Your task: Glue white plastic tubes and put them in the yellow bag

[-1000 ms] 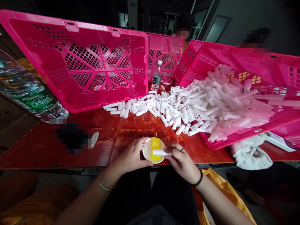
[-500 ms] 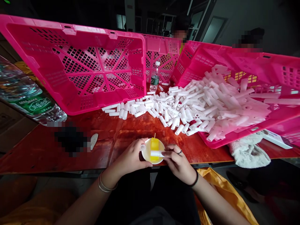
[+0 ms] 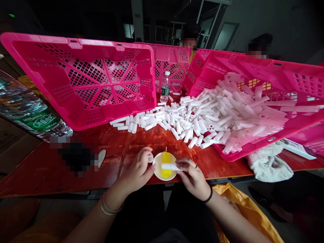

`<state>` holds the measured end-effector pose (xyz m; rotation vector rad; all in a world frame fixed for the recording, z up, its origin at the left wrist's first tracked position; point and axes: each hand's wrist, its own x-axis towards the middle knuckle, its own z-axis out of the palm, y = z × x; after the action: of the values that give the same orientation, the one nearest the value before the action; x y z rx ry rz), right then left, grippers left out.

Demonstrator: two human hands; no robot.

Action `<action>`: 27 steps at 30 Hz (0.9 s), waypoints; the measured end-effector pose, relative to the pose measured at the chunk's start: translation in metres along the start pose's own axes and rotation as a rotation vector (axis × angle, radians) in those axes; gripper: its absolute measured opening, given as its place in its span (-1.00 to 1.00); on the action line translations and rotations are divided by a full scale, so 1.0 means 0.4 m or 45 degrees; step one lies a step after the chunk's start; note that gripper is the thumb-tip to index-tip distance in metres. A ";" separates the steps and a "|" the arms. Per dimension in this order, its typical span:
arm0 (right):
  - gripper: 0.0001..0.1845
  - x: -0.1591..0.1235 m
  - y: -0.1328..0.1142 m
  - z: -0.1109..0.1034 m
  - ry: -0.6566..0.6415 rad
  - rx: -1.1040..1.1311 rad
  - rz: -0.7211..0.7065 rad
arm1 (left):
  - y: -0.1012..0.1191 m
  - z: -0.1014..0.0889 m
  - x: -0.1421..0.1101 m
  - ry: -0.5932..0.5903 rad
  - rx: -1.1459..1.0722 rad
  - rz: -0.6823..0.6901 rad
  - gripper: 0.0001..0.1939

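A white bowl stands near the front edge of the table, with a yellow block in it and a thin stick rising from its far end. My right hand pinches a white tube, held level across the yellow block; whether it touches the block I cannot tell. My left hand is at the bowl's left side, fingers closed around another white tube whose round end faces me. Farther back, many loose white tubes lie in a heap.
The heap spills from a tipped pink crate on the right. Another pink crate stands on its side at the left. A small water bottle, a large bottle and a pale cloth are around. Two people are behind the crates.
My left hand has drawn slightly left, away from the bowl's rim, with its tube still in the fingers. My right hand keeps its tube over the yellow block. The view has tilted a little.
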<state>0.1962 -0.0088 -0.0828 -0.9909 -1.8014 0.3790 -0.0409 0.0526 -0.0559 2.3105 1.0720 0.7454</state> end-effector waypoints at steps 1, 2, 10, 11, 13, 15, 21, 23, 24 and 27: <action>-0.79 0.008 -0.011 0.003 0.059 0.131 0.146 | 0.008 -0.011 0.000 0.013 0.058 -0.006 -0.81; -0.81 0.019 -0.025 0.004 0.097 0.262 0.284 | 0.018 -0.020 0.000 0.012 0.115 0.008 -0.82; -0.78 0.100 -0.113 -0.037 -0.162 0.530 0.716 | 0.109 -0.056 0.002 -0.105 0.680 0.212 -0.75; -0.79 0.106 -0.119 -0.043 -0.189 0.465 0.693 | 0.122 -0.058 0.003 -0.137 0.661 0.166 -0.76; -0.79 0.113 -0.129 -0.052 -0.215 0.293 0.566 | 0.152 -0.058 0.008 -0.236 0.425 0.038 -0.82; -0.72 0.115 -0.135 -0.055 -0.212 0.104 0.367 | 0.181 -0.052 0.014 -0.418 -0.054 -0.157 -0.85; -0.58 0.105 -0.185 -0.054 -0.183 -0.065 -0.020 | 0.270 -0.013 -0.006 -1.071 -1.455 -0.895 -0.66; -0.59 0.083 -0.217 -0.077 -0.187 -0.151 0.005 | 0.296 -0.012 -0.027 -1.032 -1.353 -0.770 -0.65; -0.61 0.063 -0.230 -0.099 -0.190 -0.217 0.043 | 0.301 -0.016 -0.034 -0.965 -1.187 -0.623 -0.66; -0.64 -0.032 -0.234 -0.213 -0.238 -0.426 0.280 | 0.248 -0.053 -0.026 -0.680 -0.507 -0.173 -0.57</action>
<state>0.2305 -0.0915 0.0078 -1.4351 -1.9697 0.3189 -0.0076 -0.0087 0.0185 1.9105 0.7437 0.2317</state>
